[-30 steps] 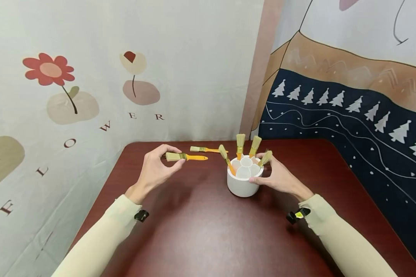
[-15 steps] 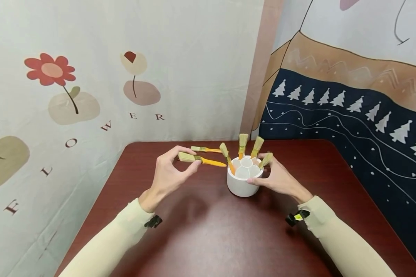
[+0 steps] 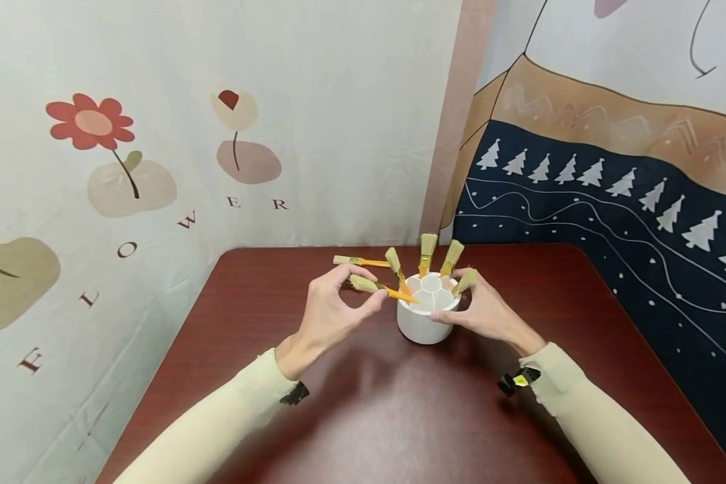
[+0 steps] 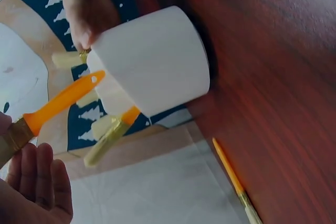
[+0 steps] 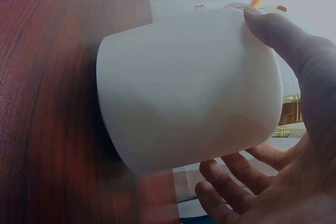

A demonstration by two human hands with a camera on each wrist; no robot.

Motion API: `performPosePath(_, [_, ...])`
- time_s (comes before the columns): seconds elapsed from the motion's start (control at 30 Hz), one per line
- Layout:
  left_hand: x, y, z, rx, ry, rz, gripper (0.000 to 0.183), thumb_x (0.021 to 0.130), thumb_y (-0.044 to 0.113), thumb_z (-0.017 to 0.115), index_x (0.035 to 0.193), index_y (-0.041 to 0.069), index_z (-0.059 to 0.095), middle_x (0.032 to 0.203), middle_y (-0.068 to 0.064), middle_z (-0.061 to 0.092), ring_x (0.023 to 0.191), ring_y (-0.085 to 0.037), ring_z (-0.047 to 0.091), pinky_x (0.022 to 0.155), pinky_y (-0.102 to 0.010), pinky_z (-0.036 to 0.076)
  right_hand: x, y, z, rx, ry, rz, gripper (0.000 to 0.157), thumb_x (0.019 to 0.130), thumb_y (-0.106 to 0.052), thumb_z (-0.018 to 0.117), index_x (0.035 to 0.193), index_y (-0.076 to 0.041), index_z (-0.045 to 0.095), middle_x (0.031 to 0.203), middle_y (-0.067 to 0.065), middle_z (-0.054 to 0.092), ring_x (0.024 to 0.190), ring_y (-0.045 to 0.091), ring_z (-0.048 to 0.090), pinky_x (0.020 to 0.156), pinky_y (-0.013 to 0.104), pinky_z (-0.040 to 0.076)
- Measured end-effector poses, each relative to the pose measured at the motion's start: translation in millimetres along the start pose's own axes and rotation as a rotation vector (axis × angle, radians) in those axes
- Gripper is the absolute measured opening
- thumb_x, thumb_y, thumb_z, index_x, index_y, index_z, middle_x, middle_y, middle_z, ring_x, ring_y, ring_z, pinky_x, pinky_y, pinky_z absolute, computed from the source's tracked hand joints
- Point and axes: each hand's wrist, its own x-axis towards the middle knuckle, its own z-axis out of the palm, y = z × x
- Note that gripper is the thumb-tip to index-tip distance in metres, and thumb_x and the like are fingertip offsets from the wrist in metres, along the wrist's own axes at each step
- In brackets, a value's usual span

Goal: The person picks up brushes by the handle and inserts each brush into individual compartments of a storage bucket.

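My left hand [image 3: 323,316] pinches a paintbrush between thumb and fingers, near its metal collar. Its orange handle [image 4: 63,100] points at the white round brush holder [image 3: 426,329]; in the head view the handle's end overlaps the mouth. Whether it touches the holder I cannot tell. My right hand [image 3: 493,312] grips the holder from the right, thumb at the rim [image 5: 257,17] and the other fingers round the far side. The holder's top is divided into petal-shaped compartments. Several brushes stand in it, bristles up, including an upright one [image 3: 428,245] at the back.
Another paintbrush [image 3: 363,261] lies flat on the dark red table [image 3: 375,417], behind the left hand and left of the holder. A pale printed curtain [image 3: 339,121] hangs behind the table, with a navy tree-patterned cloth [image 3: 556,202] at right.
My left hand has carried the paintbrush rightwards to the holder, and its handle now tilts down toward the mouth. The right hand keeps its grip on the holder, nearly still.
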Motion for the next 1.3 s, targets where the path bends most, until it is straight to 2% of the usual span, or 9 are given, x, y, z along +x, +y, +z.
performPosePath(0.17, [-0.8,0.2,15.2,-0.009,-0.025,-0.023,0.025,0.092,0.014,0.098,0.11,0.01,0.08,0.099,0.0,0.085,0.086,-0.027,0.085,0.083,-0.044,0.072,1,-1,1.9,-0.018,0.019,-0.015,0.095,0.09,-0.054,0.099,0.16,-0.008,0.056,0.153,0.014,0.064,0.13,0.03,0.066,0.109,0.045,0.057])
performPosePath(0.27, [-0.4,-1.5,24.3,-0.006,-0.04,-0.043,0.024,0.094,0.015,0.096,0.11,0.008,0.08,0.1,-0.002,0.085,0.084,-0.029,0.085,0.08,-0.047,0.073,1,-2,2.4,-0.033,0.029,-0.021,0.095,0.089,-0.056,0.099,0.16,-0.008,0.057,0.152,0.014,0.065,0.129,0.03,0.067,0.106,0.042,0.057])
performPosePath(0.43, [1.1,-4.9,36.8,0.007,-0.077,-0.084,0.021,0.096,0.015,0.096,0.108,0.008,0.08,0.098,-0.002,0.086,0.084,-0.021,0.084,0.08,-0.046,0.072,1,-5,2.6,-0.034,0.036,-0.016,0.097,0.088,-0.058,0.099,0.159,-0.007,0.057,0.151,0.015,0.065,0.128,0.031,0.066,0.106,0.044,0.057])
performPosePath(0.67, [2.3,-9.1,49.7,0.056,-0.128,-0.16,0.019,0.099,0.019,0.094,0.105,0.013,0.077,0.094,-0.001,0.086,0.081,-0.011,0.081,0.078,-0.031,0.069,0,-6,3.3,-0.032,0.032,-0.032,0.096,0.09,-0.055,0.099,0.161,-0.006,0.056,0.154,0.017,0.063,0.127,0.031,0.067,0.103,0.043,0.058])
performPosePath(0.83, [0.3,-12.3,54.9,0.067,-0.155,-0.195,0.019,0.1,0.021,0.093,0.109,0.013,0.078,0.095,-0.003,0.086,0.082,-0.011,0.081,0.079,-0.036,0.071,-2,-5,4.6,-0.035,0.039,-0.032,0.096,0.09,-0.055,0.099,0.159,-0.005,0.056,0.153,0.016,0.064,0.127,0.03,0.067,0.103,0.042,0.058])
performPosePath(1.03, [-4.0,-19.5,50.7,0.063,-0.217,-0.189,0.042,0.097,0.033,0.098,0.126,0.014,0.075,0.108,-0.005,0.085,0.094,-0.015,0.082,0.086,-0.035,0.07,-4,-2,3.8,-0.042,0.047,-0.025,0.096,0.089,-0.054,0.099,0.158,-0.004,0.055,0.151,0.017,0.064,0.127,0.03,0.067,0.102,0.042,0.057])
performPosePath(1.07, [-4.2,-23.1,48.1,0.06,-0.228,-0.186,0.044,0.097,0.035,0.098,0.127,0.015,0.074,0.11,-0.005,0.084,0.096,-0.018,0.082,0.087,-0.037,0.071,-3,-2,3.5,-0.042,0.047,-0.029,0.096,0.089,-0.054,0.099,0.158,-0.004,0.056,0.151,0.017,0.064,0.126,0.03,0.067,0.102,0.042,0.057])
performPosePath(1.17, [-2.7,-40.7,38.0,0.064,-0.241,-0.18,0.041,0.101,0.039,0.093,0.129,0.017,0.074,0.11,-0.001,0.083,0.098,-0.019,0.081,0.09,-0.043,0.071,-2,-2,2.8,-0.046,0.045,-0.026,0.096,0.089,-0.055,0.099,0.159,-0.004,0.056,0.151,0.017,0.064,0.127,0.03,0.066,0.102,0.042,0.057])
performPosePath(1.3, [5.9,-77.3,22.3,0.142,-0.234,-0.156,0.034,0.109,0.039,0.082,0.131,0.013,0.076,0.114,-0.003,0.084,0.1,-0.021,0.081,0.095,-0.048,0.069,-2,-4,2.9,-0.05,0.046,-0.013,0.097,0.089,-0.055,0.1,0.158,-0.004,0.055,0.151,0.018,0.064,0.129,0.032,0.067,0.106,0.046,0.058])
